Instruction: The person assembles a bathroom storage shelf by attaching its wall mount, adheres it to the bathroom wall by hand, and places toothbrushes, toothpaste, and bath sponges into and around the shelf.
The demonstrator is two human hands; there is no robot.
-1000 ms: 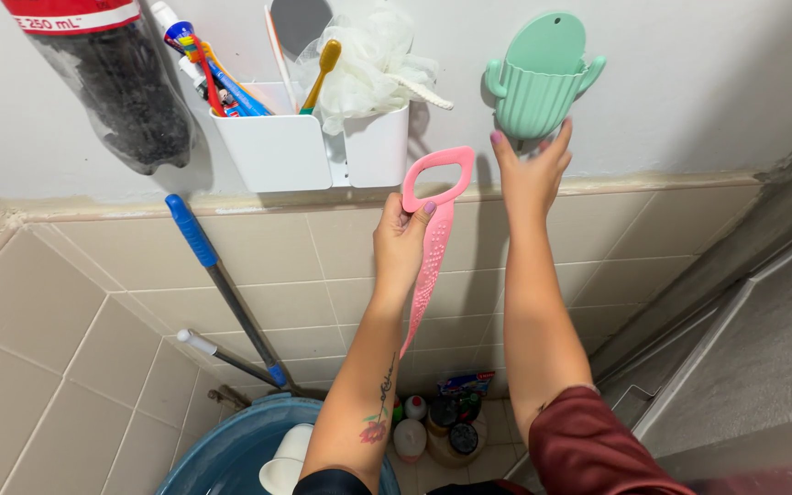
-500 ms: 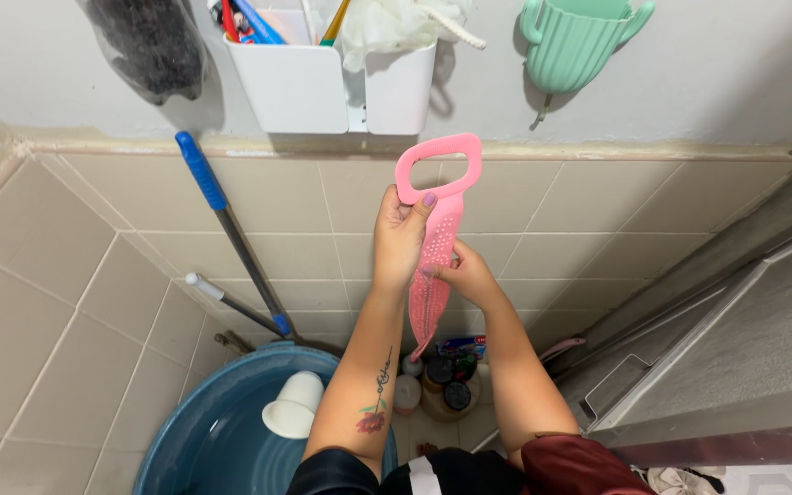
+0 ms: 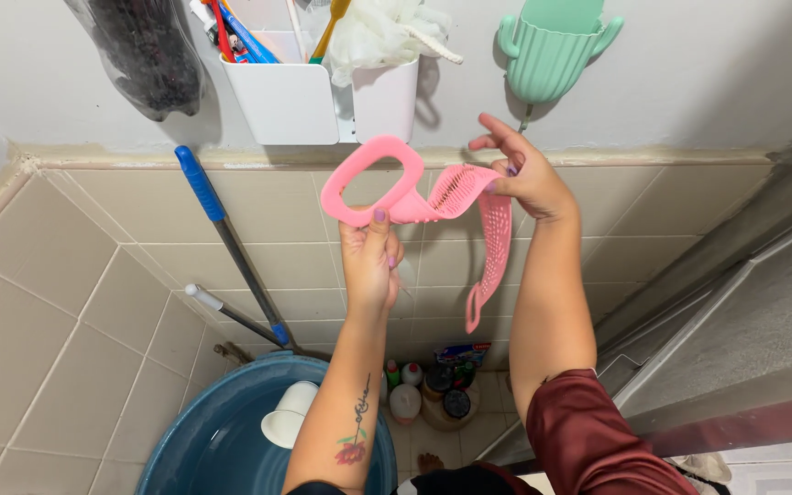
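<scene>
The left hand [image 3: 370,261] is raised in front of the tiled wall and its fingers are closed around the base of the loop handle of a pink silicone scrubber strap [image 3: 442,197], with the thumb pressed on the front of the handle. The right hand [image 3: 522,174] is a little higher and to the right; it pinches the bristled middle part of the same strap between thumb and fingers, while the index finger points up and away. Between the two hands the strap makes a short bridge, then it folds over the right hand and its other end hangs down freely along the tiles, ending in a second small loop.

Just above the hands, a white wall caddy [image 3: 318,96] is fixed on the plaster; it holds toothbrushes and a pale mesh sponge [image 3: 382,32]. To the right of it hangs a mint green cactus-shaped holder [image 3: 556,55], and to the left a clear bag with something dark inside [image 3: 144,50]; I cannot tell what this is.

Below the left arm, a blue-handled stick [image 3: 222,229] leans on the tiles. On the floor stands a blue basin [image 3: 213,440] with a white cup [image 3: 288,417] in it, and beside it a group of small bottles [image 3: 437,390] near the corner.
</scene>
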